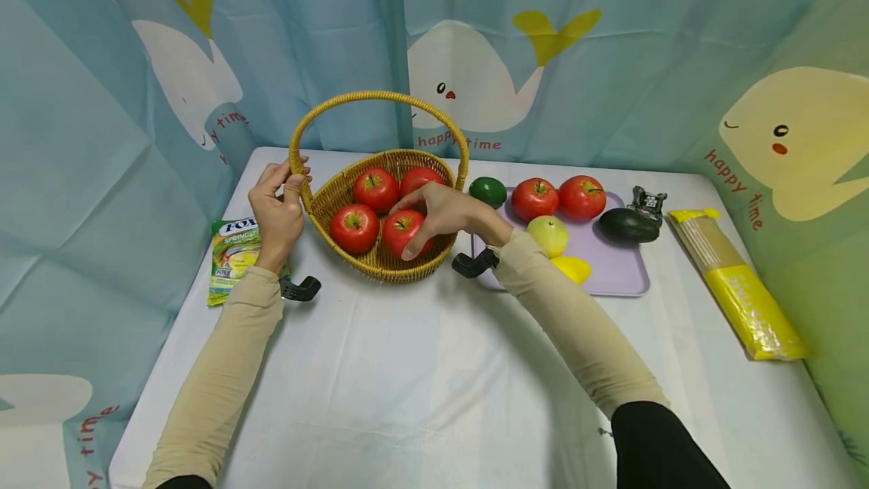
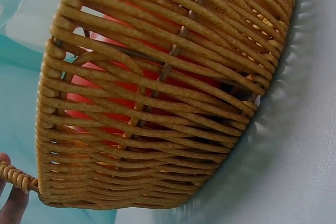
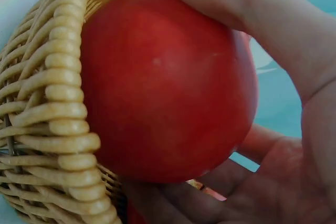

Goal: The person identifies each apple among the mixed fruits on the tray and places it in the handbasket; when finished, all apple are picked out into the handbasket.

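Observation:
A wicker basket [image 1: 397,275] with a tall arched handle stands tilted at the back of the table. Several red apples lie in it, among them one at the left [image 1: 354,229]. My left hand [image 1: 277,210] grips the foot of the handle at the basket's left side; the left wrist view shows its fingertips [image 2: 14,203] by the wrapped handle. With thumb and fingers spread around it, my right hand [image 1: 444,211] holds a red apple [image 3: 168,85] at the basket's right front, close by the woven rim [image 3: 68,98]. In the head view this apple overlaps the basket's inside.
Right of the basket is a lilac tray [image 1: 627,278] with two red apples, a pale green round fruit [image 1: 548,235], a lemon [image 1: 573,269] and a dark avocado [image 1: 627,226]. A small green fruit [image 1: 487,192], yellow noodle pack [image 1: 740,285] and green packet [image 1: 232,259] lie around.

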Tool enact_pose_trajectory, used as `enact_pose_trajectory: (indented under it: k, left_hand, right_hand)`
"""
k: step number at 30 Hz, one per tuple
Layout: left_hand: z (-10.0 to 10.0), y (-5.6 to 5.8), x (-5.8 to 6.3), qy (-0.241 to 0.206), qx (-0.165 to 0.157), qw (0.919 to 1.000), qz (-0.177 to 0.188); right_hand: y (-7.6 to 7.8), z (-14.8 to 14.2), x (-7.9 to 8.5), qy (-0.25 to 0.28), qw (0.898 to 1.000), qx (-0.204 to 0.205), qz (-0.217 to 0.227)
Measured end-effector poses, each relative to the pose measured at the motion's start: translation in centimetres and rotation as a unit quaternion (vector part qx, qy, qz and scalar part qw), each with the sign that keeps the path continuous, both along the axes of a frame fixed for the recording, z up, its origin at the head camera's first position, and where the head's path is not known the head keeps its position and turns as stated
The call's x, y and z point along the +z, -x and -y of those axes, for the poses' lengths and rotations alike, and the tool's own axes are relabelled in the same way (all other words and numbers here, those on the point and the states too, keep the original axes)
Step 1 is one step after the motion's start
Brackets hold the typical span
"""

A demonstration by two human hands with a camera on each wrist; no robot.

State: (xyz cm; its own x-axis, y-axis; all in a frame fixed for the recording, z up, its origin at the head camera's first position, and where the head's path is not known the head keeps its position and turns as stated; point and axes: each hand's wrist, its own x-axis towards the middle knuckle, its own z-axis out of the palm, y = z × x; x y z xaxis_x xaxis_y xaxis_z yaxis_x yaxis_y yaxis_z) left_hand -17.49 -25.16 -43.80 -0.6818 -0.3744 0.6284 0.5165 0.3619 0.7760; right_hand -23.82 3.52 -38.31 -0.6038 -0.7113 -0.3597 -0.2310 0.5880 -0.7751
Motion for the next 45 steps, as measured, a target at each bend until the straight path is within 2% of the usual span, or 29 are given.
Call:
enact_pose_trajectory:
  k: [6, 14, 21, 32, 45]
  left_hand:
    - [-0.1, 0.0, 0.0, -0.005, 0.002, 1.0, -0.005]
    - [0.0, 0.2, -0.1, -0.003, 0.007, 1.0, -0.006]
    - [0.1, 0.1, -0.1, 0.001, 0.001, 1.0, -0.005]
    - [-0.1, -0.1, 0.1, -0.007, -0.001, 1.0, 0.003]
    - [0.0, -0.1, 0.1, -0.011, -0.004, 0.9999, 0.01]
  right_hand:
    - [0.1, 0.5, -0.4, -0.025, 1.0, 0.012, 0.011]
    - [0.3, 1.1, -0.6, -0.034, 0.999, 0.036, -0.011]
    - [0.3, 2.0, -0.7, -0.055, 0.997, 0.052, -0.002]
    - [0.3, 3.1, -1.3, -0.073, 0.996, 0.049, 0.007]
    - [0.0, 3.3, -0.8, -0.101, 0.993, 0.061, 0.008]
